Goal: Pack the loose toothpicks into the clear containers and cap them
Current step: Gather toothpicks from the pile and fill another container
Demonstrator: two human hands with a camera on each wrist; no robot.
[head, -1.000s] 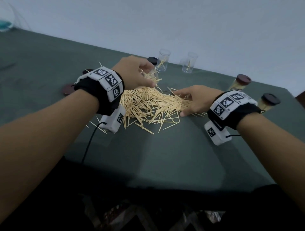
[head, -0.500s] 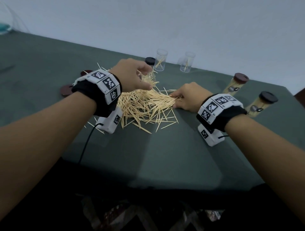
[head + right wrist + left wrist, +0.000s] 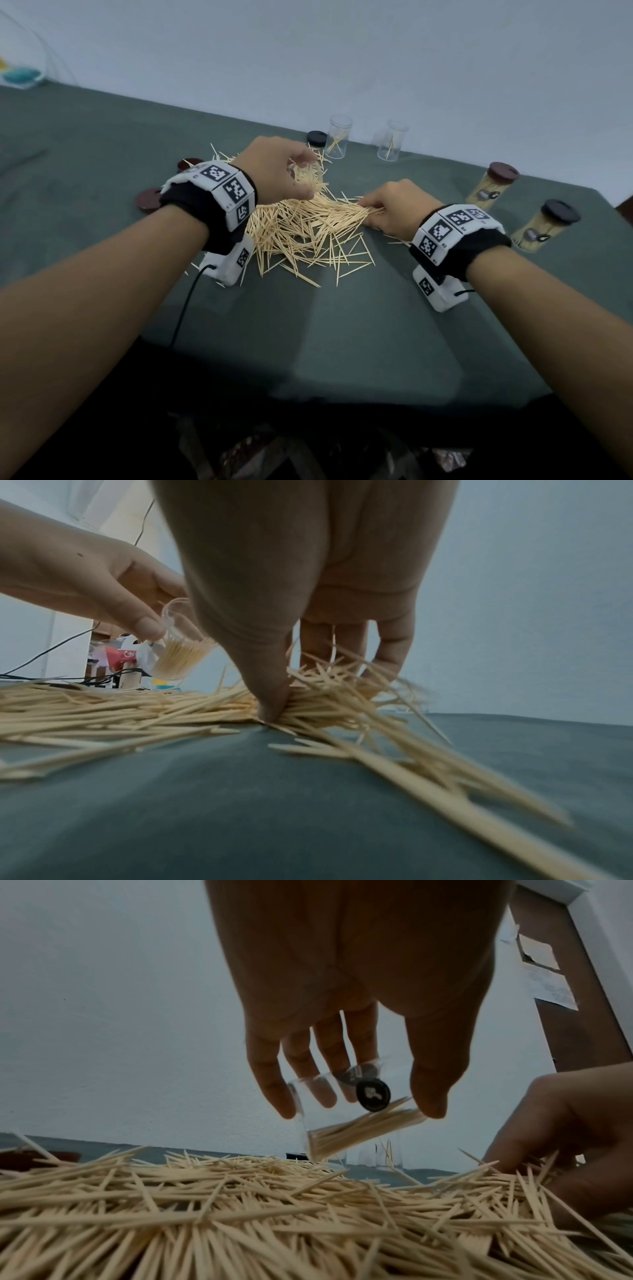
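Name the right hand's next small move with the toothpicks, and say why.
Probably lift the pinched bunch toward the tilted clear container. The right hand already pinches toothpicks at the pile edge, and the left hand holds that partly filled container above the pile.

Wooden toothpicks (image 3: 301,233); clear plastic container (image 3: 346,1112); matt cloth (image 3: 342,325).

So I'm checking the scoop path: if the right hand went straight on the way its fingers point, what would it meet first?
The right hand points left into the loose toothpicks, which its fingers already touch; more of the pile comes first, probably well before the left hand.
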